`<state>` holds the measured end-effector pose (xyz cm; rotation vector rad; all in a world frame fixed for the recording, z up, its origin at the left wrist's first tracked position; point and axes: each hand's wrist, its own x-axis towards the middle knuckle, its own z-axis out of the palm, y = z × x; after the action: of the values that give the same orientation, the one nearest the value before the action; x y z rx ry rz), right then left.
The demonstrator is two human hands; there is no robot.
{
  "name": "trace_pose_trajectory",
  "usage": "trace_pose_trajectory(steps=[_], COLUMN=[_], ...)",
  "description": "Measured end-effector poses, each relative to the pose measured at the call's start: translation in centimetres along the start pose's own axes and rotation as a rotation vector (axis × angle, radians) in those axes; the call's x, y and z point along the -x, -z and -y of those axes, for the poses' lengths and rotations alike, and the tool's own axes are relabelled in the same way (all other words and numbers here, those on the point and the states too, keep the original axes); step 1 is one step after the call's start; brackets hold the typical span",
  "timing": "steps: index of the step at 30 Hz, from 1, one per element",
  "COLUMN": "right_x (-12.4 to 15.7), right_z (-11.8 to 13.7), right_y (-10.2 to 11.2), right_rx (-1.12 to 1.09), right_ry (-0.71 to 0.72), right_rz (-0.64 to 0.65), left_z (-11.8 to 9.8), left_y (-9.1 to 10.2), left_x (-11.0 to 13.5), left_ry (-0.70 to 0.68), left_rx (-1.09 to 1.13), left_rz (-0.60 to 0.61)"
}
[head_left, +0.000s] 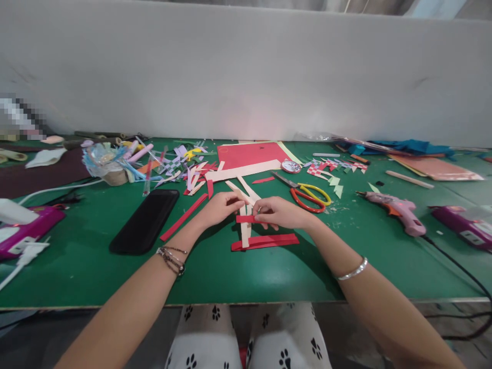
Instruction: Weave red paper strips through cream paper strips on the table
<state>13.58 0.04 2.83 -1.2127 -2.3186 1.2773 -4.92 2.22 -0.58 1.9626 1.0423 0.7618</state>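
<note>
On the green table [96, 256], my left hand [220, 207] pinches cream paper strips [245, 233] that run upright toward me. My right hand [280, 212] grips a short red paper strip [244, 219] that crosses the cream ones between both hands. Two longer red strips [269, 241] lie flat across the cream strips just below my right hand. Both hands have closed fingers and almost meet above the weave.
A black phone [146, 220] lies left of my hands, with a long red strip [184, 217] beside it. Scissors [307, 195], a red sheet [251, 154] and woven scraps [326, 168] lie behind. Glue guns [395, 210] [26, 225] sit at each side.
</note>
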Motion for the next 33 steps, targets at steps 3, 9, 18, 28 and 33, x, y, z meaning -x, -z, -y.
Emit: trace_pose_trajectory(steps=[3,9,18,28,33], right_x=[0.2,0.6,1.0,1.1,1.1], right_z=[0.1,0.2,0.2,0.0,-0.1], right_y=[0.1,0.3,0.5,0.5,0.5], right_rx=[0.001,0.008,0.008,0.084,0.133], right_ry=[-0.025,-0.069,-0.053,-0.015,0.004], right_rz=[0.042,0.111,0.241,0.251,0.244], left_z=[-0.1,-0.3,-0.9,-0.5,-2.1], left_y=[0.2,0.7,0.7,0.4,0.1], left_x=[0.1,0.2,0.5,0.3,1.9], left_ry=[-0.028,-0.018,-0.022,-0.096,-0.295], left_rx=[-0.017,-0.099,-0.151,-0.273,-0.278], left_rz=[-0.031,-0.029,-0.011,-0.052,-0.458])
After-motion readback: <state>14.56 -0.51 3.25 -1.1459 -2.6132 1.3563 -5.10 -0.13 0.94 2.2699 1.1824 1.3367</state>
